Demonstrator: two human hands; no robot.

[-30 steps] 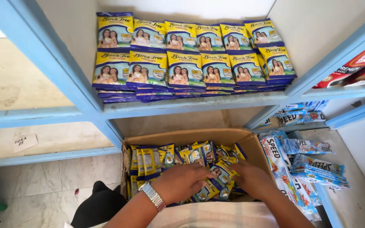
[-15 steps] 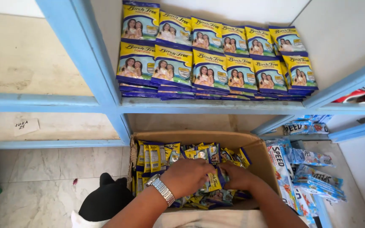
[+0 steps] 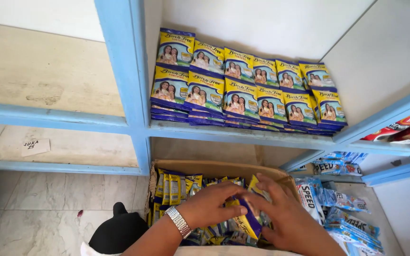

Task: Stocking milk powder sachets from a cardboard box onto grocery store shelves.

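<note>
Your left hand and right hand are covering much of the sachets in the cardboard box, whose front is running off the bottom edge. The red packets are getting cropped at the right edge.

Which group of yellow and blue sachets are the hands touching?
The loose sachets in the cardboard box on the floor: the left hand and right hand grip a bunch there. The sachets stacked on the shelf lie untouched.
</note>
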